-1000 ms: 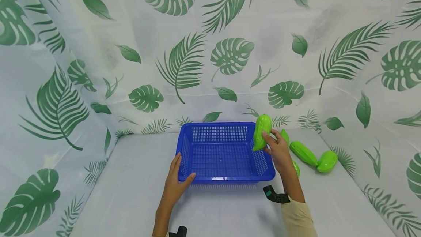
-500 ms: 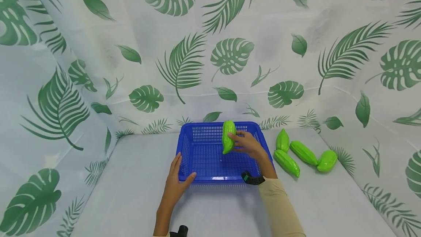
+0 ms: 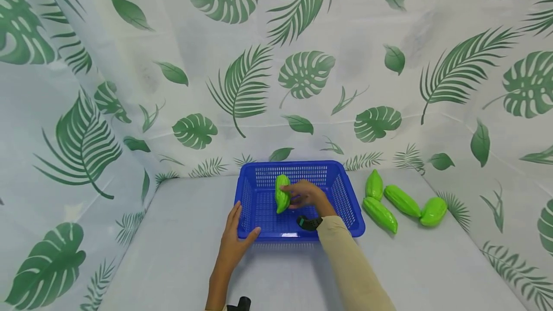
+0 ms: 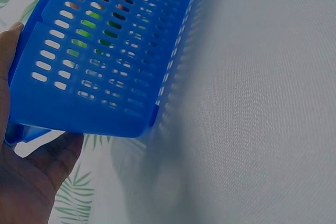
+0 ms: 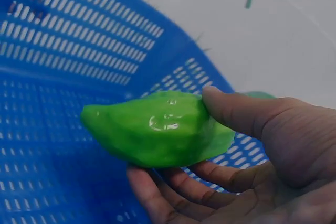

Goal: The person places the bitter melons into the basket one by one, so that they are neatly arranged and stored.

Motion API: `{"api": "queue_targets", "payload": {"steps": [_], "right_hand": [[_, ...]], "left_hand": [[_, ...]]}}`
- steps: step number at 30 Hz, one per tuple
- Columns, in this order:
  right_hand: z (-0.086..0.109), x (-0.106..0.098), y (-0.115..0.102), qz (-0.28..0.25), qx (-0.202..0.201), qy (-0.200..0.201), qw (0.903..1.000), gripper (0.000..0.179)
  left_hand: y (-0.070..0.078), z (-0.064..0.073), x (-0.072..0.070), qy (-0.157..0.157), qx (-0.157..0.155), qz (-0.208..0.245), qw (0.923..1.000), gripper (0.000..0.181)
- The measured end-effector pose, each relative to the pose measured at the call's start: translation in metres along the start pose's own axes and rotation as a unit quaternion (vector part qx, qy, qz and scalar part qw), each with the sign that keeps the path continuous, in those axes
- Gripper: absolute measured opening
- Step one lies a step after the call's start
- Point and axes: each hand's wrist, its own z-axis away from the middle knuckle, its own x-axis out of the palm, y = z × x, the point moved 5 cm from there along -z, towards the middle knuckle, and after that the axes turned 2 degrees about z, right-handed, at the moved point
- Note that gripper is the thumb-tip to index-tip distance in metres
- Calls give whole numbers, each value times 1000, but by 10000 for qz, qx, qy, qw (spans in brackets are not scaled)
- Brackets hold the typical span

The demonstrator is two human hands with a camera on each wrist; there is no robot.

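Progress is looking early to us: we're holding one green fruit (image 3: 282,197) inside the blue basket (image 3: 276,236), not letting go yet, while four other fruits (image 3: 402,201) are seemingly waiting on the table (image 3: 173,253) to the right. We're gripping it in our right hand (image 3: 306,192), thumb on one side, fingers curled along the other, narrow tip poking out past them. Our left hand (image 3: 233,244) is resting straight fingers on the basket's left rim.

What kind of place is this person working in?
Probably a small staged recording booth, though I can't be sure: leaf-print sheeting walls off the back and sides of a pale tabletop, and the person wears black wrist devices.
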Motion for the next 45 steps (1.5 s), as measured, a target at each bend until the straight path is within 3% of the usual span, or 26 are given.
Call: {"api": "queue_targets", "payload": {"steps": [6, 10, 16, 23, 33, 41, 45], "right_hand": [[-9, 7, 7, 439, 423, 92, 9981, 71], [-11, 12, 9, 435, 587, 114, 9973, 80], [-18, 17, 11, 451, 658, 246, 9965, 74], [-19, 26, 11, 573, 513, 358, 9964, 82], [-10, 33, 7, 949, 359, 484, 9937, 71], [-12, 35, 7, 1223, 315, 227, 9917, 58], [-9, 39, 6, 1204, 277, 281, 9919, 64]], "left_hand": [[0, 1, 3, -12, -35, 18, 10000, 86], [0, 1, 5, -15, -54, -29, 10000, 86], [0, 0, 4, 41, -14, -34, 10000, 86], [1, -2, 5, 33, 57, 32, 10000, 84], [1, -2, 4, 33, 26, -9, 10000, 86], [0, -1, 2, 42, 35, 46, 10000, 84], [0, 0, 1, 28, -1, 65, 10000, 86]]}}
